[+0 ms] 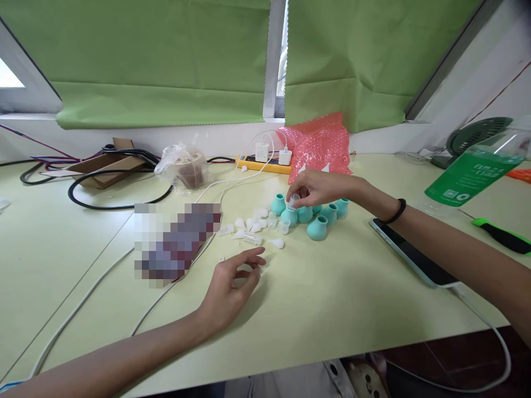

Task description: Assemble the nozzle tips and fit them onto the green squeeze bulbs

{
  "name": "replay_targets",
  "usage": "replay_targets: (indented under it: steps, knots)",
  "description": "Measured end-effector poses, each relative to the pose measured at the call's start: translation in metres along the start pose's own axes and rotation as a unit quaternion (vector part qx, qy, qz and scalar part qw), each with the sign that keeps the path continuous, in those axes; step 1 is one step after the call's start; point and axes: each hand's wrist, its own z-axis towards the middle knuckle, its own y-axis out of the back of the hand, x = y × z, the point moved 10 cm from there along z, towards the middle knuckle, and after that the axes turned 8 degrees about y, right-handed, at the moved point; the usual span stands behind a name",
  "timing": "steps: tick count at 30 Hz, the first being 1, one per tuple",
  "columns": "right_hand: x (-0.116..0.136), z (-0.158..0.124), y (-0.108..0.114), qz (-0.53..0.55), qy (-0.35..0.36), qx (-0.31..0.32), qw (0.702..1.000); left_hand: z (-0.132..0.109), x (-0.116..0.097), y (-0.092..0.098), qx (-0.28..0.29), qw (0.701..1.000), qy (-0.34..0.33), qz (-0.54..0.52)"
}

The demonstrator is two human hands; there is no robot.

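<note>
My right hand (312,190) pinches a small clear plastic cup (294,200) right at the mouth of a teal rubber bulb (289,216); whether the cup sits inside the neck I cannot tell. Several more teal bulbs (317,228) with open necks stand upright around it. My left hand (234,287) hovers low over the table with fingers loosely curled and apart, holding nothing. Just beyond it lie a clear tube (253,238), a white pointed tip (277,242) and several similar white pieces. Another small clear cup (284,226) stands beside the bulbs.
Pink bubble wrap (321,141) and a yellow power strip (264,165) are at the back. A phone (415,251) and a green-labelled bottle (468,177) lie to the right. On the left are a blurred-out object (180,243), a wrapped tape roll (188,168) and loose cables (93,287).
</note>
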Motion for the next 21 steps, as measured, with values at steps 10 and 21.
replay_targets:
  steps: [10, 21]
  knots:
    - [-0.003, 0.009, -0.007, 0.019, 0.016, 0.078, 0.997, 0.000, 0.000, -0.002, 0.008, 1.000, -0.001, 0.005]
    - [-0.012, -0.002, -0.010, 0.057, -0.052, -0.019, 0.997, -0.001, -0.001, -0.003, 0.012, 1.000, -0.003, 0.004]
